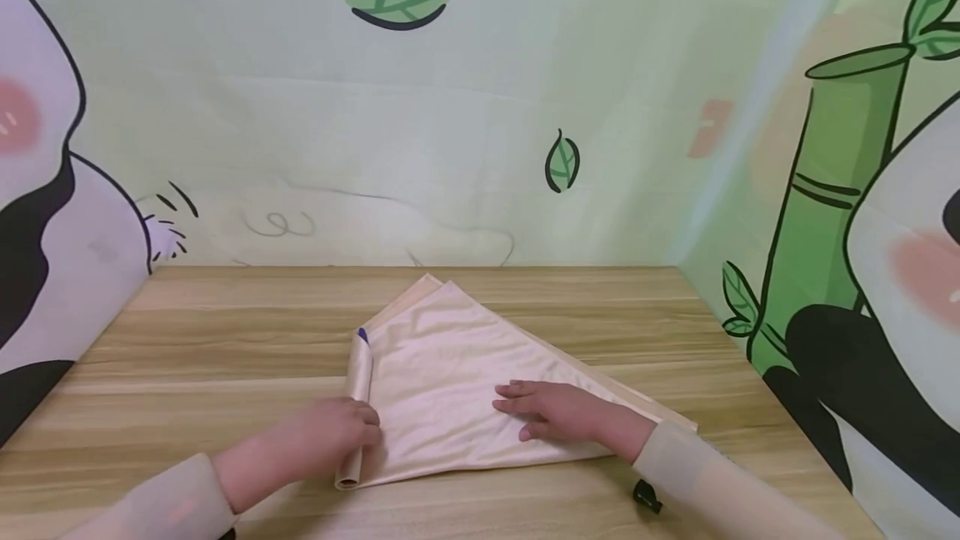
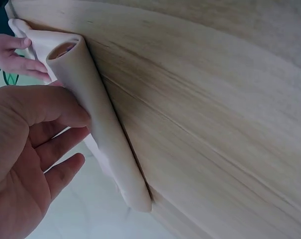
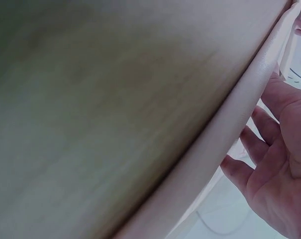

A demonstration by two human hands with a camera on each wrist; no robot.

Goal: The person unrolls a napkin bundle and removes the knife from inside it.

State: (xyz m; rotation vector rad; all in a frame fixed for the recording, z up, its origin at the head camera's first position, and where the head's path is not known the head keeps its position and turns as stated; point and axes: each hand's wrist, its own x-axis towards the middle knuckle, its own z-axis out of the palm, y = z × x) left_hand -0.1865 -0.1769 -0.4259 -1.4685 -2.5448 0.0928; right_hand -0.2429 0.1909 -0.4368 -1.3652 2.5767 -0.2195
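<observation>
A pale pink cloth [image 1: 442, 390], folded to a pointed shape, lies on the wooden table. Its left edge is wound into a narrow roll [image 1: 360, 373], with a small dark blue bit showing at the far end. My left hand [image 1: 322, 436] grips this roll near its close end; in the left wrist view, fingers of the left hand [image 2: 36, 134] curl against the rolled cloth [image 2: 98, 109]. Over on the right part of the cloth, my right hand [image 1: 558, 413] rests with its fingers spread and fairly straight. The right wrist view shows the right hand [image 3: 274, 149] along the cloth's near edge [image 3: 215, 144].
The wooden table [image 1: 247, 315] meets a pale green backdrop [image 1: 480, 107] printed with leaves and pandas. A small black object [image 1: 647, 496] sits near the table's front, below the right sleeve [image 1: 712, 473].
</observation>
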